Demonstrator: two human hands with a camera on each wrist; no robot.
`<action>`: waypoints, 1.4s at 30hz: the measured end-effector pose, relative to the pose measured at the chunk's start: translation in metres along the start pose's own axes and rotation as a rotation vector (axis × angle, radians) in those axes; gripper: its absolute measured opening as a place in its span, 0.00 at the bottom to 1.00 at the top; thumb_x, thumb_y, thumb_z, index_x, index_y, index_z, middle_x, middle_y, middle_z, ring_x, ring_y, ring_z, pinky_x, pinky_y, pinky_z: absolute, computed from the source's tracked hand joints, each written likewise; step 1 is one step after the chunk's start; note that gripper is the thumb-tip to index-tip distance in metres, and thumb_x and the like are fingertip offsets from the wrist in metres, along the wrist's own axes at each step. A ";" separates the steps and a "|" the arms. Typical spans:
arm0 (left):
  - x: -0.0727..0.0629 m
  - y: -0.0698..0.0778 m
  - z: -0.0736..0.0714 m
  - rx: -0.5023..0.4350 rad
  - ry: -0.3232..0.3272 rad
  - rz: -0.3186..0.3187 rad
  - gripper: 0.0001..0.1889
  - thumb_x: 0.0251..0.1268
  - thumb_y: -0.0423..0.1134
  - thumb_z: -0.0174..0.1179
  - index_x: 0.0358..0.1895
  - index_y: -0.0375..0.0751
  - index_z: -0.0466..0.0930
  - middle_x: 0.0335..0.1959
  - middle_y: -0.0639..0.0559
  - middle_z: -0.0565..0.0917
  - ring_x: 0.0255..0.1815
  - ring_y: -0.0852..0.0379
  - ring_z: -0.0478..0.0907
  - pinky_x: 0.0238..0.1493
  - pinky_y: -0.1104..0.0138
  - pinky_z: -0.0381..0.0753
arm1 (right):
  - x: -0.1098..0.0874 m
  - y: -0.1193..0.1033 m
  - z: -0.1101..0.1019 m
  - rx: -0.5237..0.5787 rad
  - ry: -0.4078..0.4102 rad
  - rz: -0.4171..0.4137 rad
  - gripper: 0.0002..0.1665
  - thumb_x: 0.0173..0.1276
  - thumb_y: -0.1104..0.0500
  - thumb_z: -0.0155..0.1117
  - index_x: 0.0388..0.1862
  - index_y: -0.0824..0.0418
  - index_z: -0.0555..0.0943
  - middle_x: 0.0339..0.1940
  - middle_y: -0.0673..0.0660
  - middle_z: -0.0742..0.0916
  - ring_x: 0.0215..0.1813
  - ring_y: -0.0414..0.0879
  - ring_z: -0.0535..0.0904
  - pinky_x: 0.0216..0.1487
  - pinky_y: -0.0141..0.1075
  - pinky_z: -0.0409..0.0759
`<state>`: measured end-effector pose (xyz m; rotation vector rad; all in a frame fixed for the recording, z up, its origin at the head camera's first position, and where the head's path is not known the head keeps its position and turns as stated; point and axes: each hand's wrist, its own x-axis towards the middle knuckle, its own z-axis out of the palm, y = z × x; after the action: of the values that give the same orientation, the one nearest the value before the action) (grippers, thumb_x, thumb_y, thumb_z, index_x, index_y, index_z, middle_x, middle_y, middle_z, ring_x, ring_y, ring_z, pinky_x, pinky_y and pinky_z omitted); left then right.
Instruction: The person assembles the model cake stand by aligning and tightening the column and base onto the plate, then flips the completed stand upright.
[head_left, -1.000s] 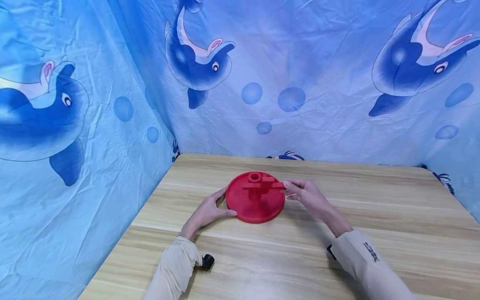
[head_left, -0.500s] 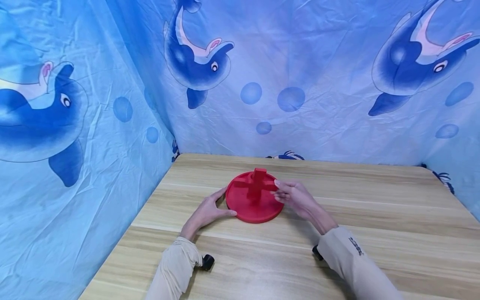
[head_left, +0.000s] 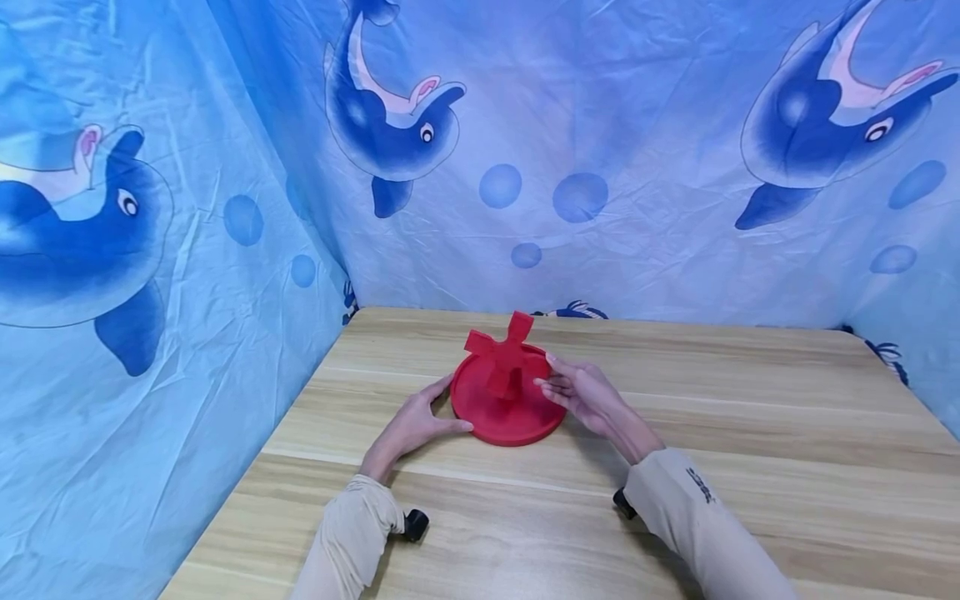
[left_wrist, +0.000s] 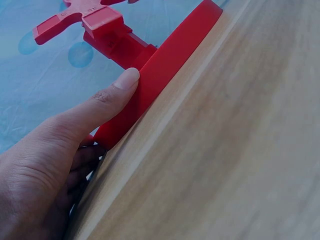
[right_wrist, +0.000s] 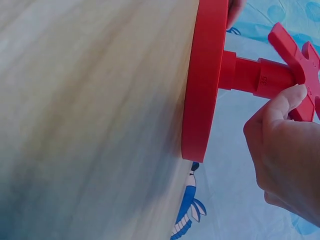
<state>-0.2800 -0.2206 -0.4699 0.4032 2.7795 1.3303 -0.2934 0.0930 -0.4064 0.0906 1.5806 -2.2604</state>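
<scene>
A red round base (head_left: 480, 412) with a raised rim lies on the table, and a red post (right_wrist: 245, 74) stands up from it. At the post's end sits a red cross-shaped piece (head_left: 510, 354) with flat arms and small raised markings. My left hand (head_left: 416, 423) holds the base's rim at its left side, thumb (left_wrist: 117, 90) on the near edge and fingers round behind. My right hand (head_left: 588, 396) pinches the cross-shaped piece's right arm, with the thumb (right_wrist: 287, 102) against it in the right wrist view. Part of that arm is hidden by the fingers.
The wood-grain table (head_left: 510, 517) extends on both sides and in front. Blue curtains (head_left: 637, 267) printed with dolphins hang behind it and at its sides. A black wrist device (head_left: 415, 525) shows at the left cuff, another (head_left: 624, 503) at the right.
The cross-shaped piece has turned, and its arms now point in different directions. My right hand has shifted leftward. The left hand and the base have stayed in place.
</scene>
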 end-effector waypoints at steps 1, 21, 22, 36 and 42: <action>0.000 0.000 0.000 0.001 -0.001 0.000 0.56 0.50 0.61 0.79 0.82 0.52 0.61 0.79 0.52 0.66 0.79 0.48 0.59 0.76 0.48 0.62 | 0.000 -0.001 0.000 -0.004 0.002 0.002 0.21 0.81 0.52 0.60 0.60 0.67 0.80 0.37 0.57 0.88 0.46 0.48 0.88 0.48 0.32 0.86; 0.000 0.002 0.001 0.005 0.002 -0.009 0.55 0.50 0.61 0.79 0.82 0.52 0.61 0.79 0.51 0.66 0.79 0.46 0.59 0.75 0.46 0.63 | -0.001 -0.002 0.008 -0.284 -0.004 -0.212 0.28 0.80 0.51 0.61 0.68 0.69 0.74 0.44 0.62 0.88 0.45 0.53 0.85 0.50 0.37 0.87; 0.000 0.002 0.001 0.004 0.002 -0.008 0.55 0.50 0.60 0.79 0.82 0.52 0.61 0.79 0.51 0.66 0.79 0.46 0.59 0.75 0.46 0.63 | -0.002 0.000 0.008 -0.331 -0.003 -0.253 0.28 0.79 0.52 0.63 0.68 0.68 0.74 0.45 0.63 0.87 0.47 0.55 0.85 0.52 0.41 0.86; 0.000 0.001 0.001 0.000 0.001 -0.011 0.55 0.50 0.61 0.79 0.82 0.53 0.61 0.79 0.51 0.66 0.79 0.47 0.60 0.75 0.47 0.64 | -0.011 0.015 0.015 -0.770 0.163 -0.686 0.25 0.67 0.65 0.75 0.62 0.63 0.81 0.47 0.58 0.85 0.48 0.52 0.80 0.43 0.32 0.83; 0.000 0.000 0.000 0.002 0.001 -0.010 0.55 0.50 0.61 0.79 0.82 0.53 0.61 0.79 0.50 0.66 0.79 0.47 0.60 0.75 0.48 0.65 | -0.011 0.016 0.015 -0.818 0.182 -0.727 0.23 0.66 0.64 0.76 0.59 0.64 0.82 0.44 0.57 0.86 0.45 0.51 0.81 0.41 0.33 0.84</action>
<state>-0.2798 -0.2202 -0.4698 0.3889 2.7806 1.3261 -0.2747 0.0772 -0.4123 -0.5961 2.8526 -1.8422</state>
